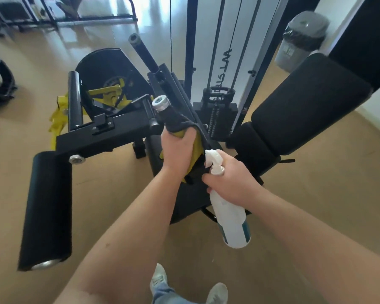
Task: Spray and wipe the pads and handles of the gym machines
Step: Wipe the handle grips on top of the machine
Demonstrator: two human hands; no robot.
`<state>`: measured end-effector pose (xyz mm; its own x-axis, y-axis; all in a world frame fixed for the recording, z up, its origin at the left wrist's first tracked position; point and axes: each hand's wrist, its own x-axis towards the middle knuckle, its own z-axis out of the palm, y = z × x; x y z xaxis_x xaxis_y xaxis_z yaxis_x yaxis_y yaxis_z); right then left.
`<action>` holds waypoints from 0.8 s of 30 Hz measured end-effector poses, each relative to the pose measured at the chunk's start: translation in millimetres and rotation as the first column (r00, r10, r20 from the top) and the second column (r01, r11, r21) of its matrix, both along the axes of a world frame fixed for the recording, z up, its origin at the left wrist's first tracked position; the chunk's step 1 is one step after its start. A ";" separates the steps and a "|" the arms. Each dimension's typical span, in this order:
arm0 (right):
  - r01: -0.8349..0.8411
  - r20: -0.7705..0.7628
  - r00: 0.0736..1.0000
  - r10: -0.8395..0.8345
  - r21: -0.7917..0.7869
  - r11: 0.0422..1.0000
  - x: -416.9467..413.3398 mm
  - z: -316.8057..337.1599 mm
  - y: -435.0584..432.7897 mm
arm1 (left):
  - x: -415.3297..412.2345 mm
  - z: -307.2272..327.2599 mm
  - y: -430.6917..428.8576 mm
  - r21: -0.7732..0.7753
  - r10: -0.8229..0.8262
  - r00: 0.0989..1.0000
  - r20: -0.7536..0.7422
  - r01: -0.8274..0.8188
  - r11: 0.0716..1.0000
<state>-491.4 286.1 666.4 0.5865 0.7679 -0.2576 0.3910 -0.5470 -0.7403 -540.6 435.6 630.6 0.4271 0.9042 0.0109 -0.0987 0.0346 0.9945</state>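
Around the machine's handle point(163, 115), the left hand point(177, 150) grips a yellow-and-dark cloth point(196, 149); right hand point(230, 181) fingers wrap the spray bottle point(230, 224).

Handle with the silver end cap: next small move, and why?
Probably slide the left hand and its cloth up the handle toward the silver end cap: the cloth wraps only the lower grip, and the stretch under the cap shows bare. The right hand only holds the spray bottle beside it, so wiping looks like the live step.
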 end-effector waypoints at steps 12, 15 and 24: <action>-0.016 -0.064 0.998 0.020 0.057 0.998 -23.4 4.9 15.3 | -29.2 55.3 33.7 0.268 0.059 0.995 -0.083 -0.034 0.963; 0.001 -0.057 0.998 0.003 0.063 0.998 -25.8 1.7 14.7 | -17.6 27.3 18.5 0.066 0.016 1.000 -0.026 -0.015 0.998; -0.028 -0.067 0.997 0.027 -0.005 1.000 -41.1 -8.9 9.9 | -27.9 12.5 6.5 0.050 -0.062 0.981 -0.182 0.073 0.996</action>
<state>-532.4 296.0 657.5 0.5465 0.7818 -0.3003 0.3554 -0.5411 -0.7622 -568.6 442.1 643.1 0.4866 0.8733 -0.0222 0.0829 -0.0209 0.9963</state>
